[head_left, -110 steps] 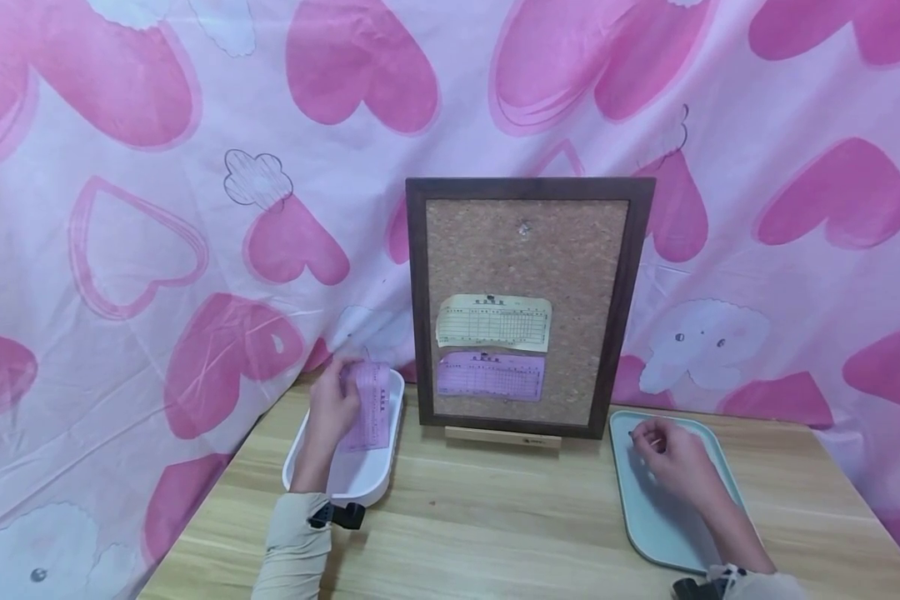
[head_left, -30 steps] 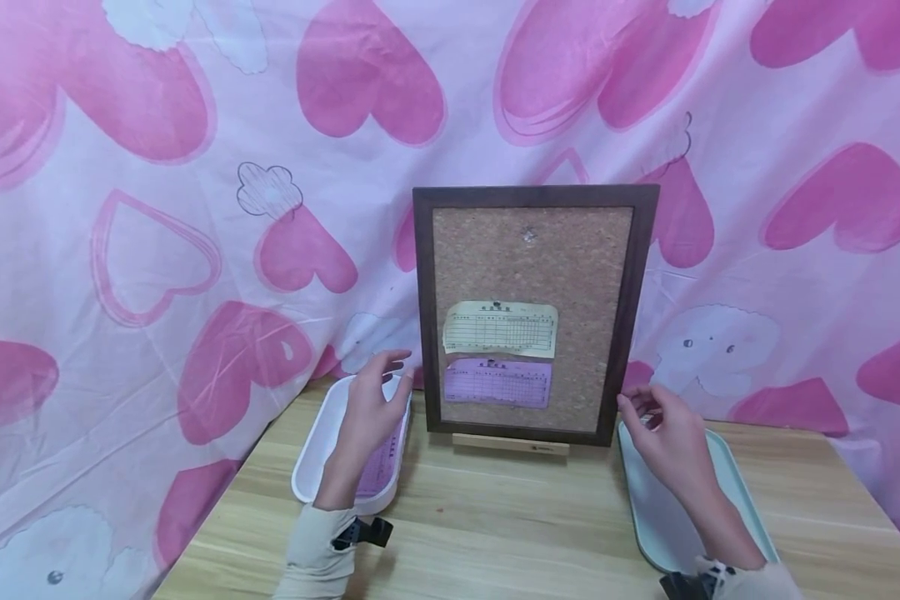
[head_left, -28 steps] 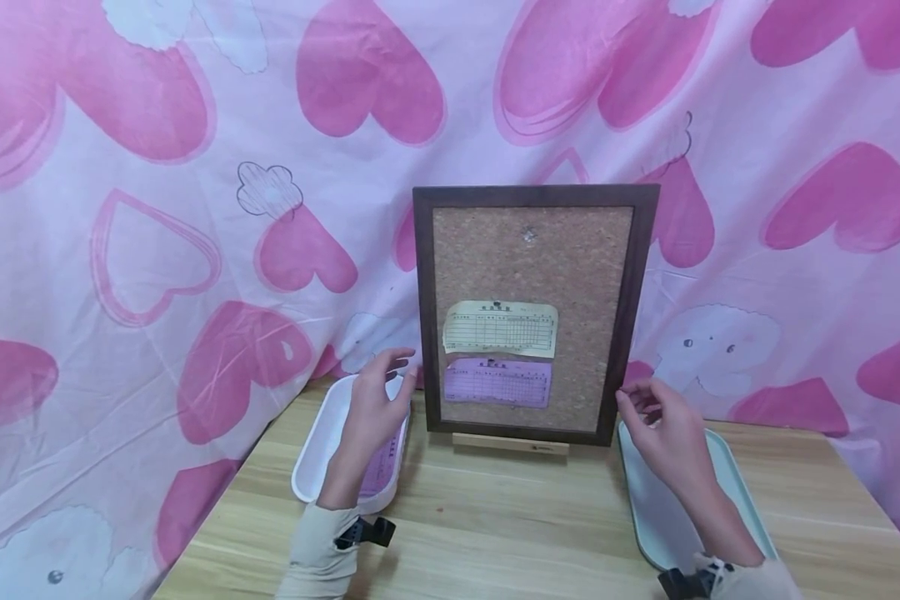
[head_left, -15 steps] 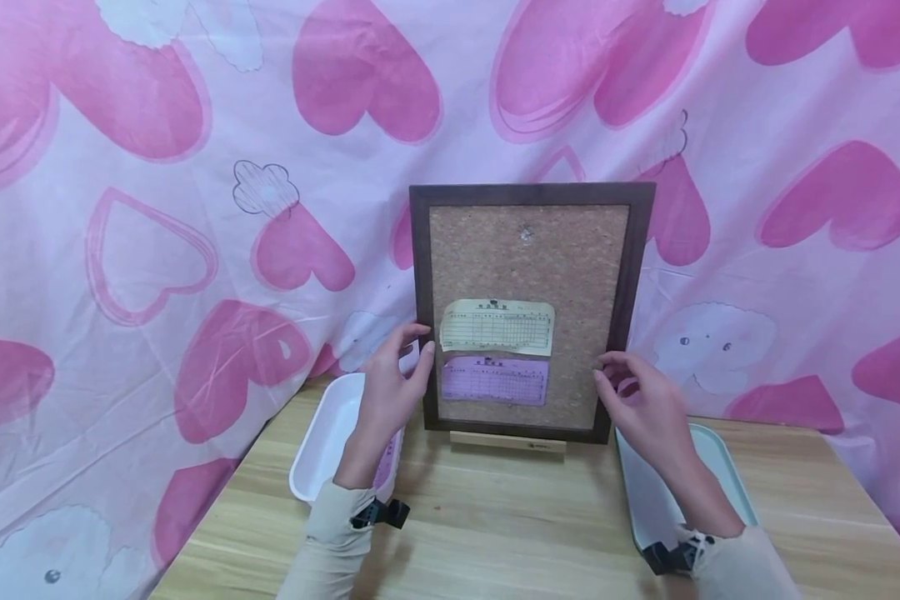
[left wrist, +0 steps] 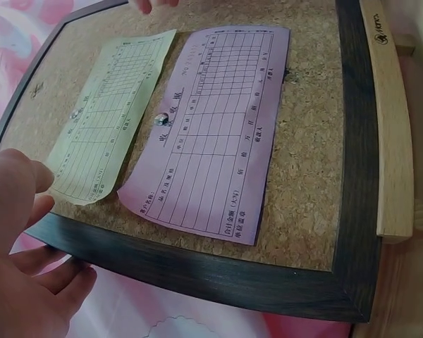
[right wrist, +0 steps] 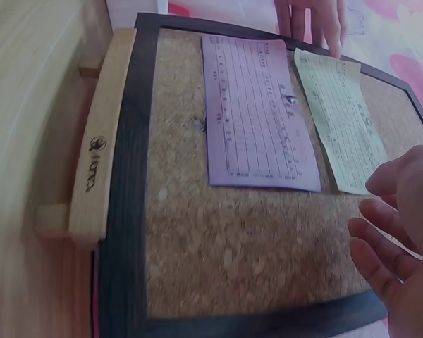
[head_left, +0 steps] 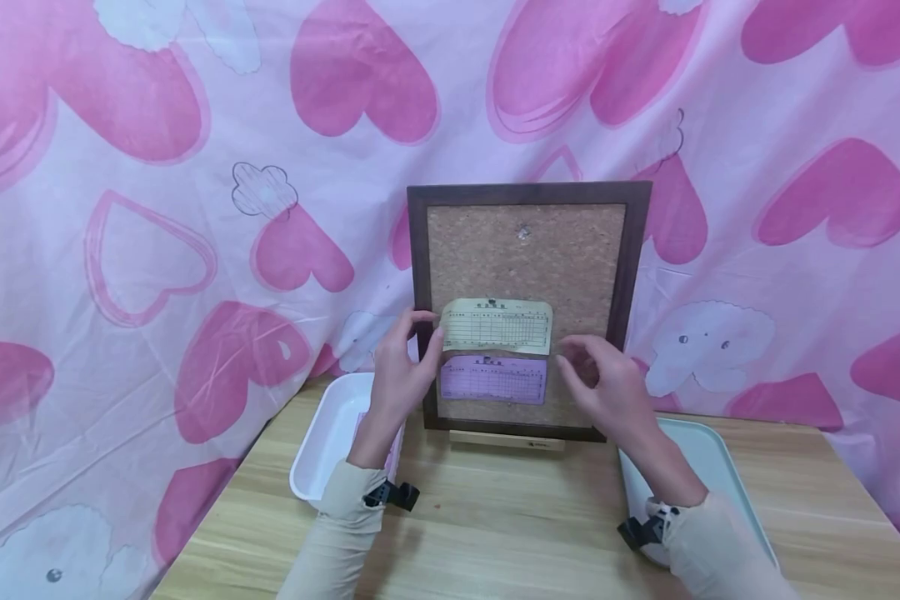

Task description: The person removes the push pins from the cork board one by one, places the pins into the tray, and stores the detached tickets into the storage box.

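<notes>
A framed corkboard [head_left: 528, 271] stands upright, bearing a pale yellow-green receipt [head_left: 498, 327] above a purple receipt [head_left: 493, 381]. Each is fixed near its top edge by a clear pushpin [left wrist: 161, 120]. My left hand [head_left: 407, 367] is at the board's left edge, its thumb and index finger around the yellow-green receipt's left end. In the left wrist view, its other fingers lie beside the frame. My right hand [head_left: 607, 387] is in front of the board's right part, fingers loosely bent, thumb and fingertips close to the yellow-green receipt's right end. Nothing shows between its fingers.
A white tray [head_left: 317, 437] with a purple slip [head_left: 394, 457] in it stands to the left, partly behind my left arm. On the right lies a pale green tray [head_left: 708, 454], under my right forearm. A wooden stand [head_left: 506, 441] supports the board; a patterned pink cloth hangs behind.
Earlier my left hand held the purple slip over the white tray; it let go and moved right to the board. My right hand moved from the green tray leftward to the yellow-green receipt.
</notes>
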Demonstrator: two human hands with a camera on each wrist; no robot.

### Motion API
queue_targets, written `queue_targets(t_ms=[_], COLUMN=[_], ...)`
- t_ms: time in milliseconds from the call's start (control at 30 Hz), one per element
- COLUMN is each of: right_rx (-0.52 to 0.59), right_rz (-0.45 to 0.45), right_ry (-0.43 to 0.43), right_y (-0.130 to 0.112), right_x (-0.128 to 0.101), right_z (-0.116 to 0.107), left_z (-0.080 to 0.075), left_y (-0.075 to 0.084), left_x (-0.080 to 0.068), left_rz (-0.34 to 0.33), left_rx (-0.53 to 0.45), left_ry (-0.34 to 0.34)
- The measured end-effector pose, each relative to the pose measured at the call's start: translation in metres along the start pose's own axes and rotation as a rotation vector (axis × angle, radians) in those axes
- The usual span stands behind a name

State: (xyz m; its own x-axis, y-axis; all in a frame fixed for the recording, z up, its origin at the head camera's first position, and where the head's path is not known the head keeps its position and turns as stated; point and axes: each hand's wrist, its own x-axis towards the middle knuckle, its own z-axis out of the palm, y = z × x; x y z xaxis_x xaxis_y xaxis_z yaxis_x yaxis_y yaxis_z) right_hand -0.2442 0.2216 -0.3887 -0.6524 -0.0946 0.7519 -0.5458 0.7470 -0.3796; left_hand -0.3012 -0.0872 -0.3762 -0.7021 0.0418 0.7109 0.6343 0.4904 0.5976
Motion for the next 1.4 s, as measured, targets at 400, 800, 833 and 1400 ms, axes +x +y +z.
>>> queue_targets(t_ms=[400, 800, 833, 1400], right_rx=[0.071, 0.046, 0.043, -0.067], right_rz=[0.007, 0.015, 0.008, -0.049], right_ry=[0.015, -0.016, -0.016, -0.039], right_y=[-0.014, -0.028, -0.03, -0.047], right_x=[0.021, 0.045, 0.047, 0.066], right_z=[0.017, 0.023, 0.024, 0.039], left_z=[0.005, 0.006, 0.006, 0.009], left_y=[-0.002, -0.005, -0.006, -0.004], left_x=[0.004, 0.005, 0.005, 0.006], left_rz=[-0.005, -0.029, -0.031, -0.015], left_rx=[0.007, 0.028, 0.036, 0.127], left_ry=[-0.001, 0.017, 0.018, 0.01])
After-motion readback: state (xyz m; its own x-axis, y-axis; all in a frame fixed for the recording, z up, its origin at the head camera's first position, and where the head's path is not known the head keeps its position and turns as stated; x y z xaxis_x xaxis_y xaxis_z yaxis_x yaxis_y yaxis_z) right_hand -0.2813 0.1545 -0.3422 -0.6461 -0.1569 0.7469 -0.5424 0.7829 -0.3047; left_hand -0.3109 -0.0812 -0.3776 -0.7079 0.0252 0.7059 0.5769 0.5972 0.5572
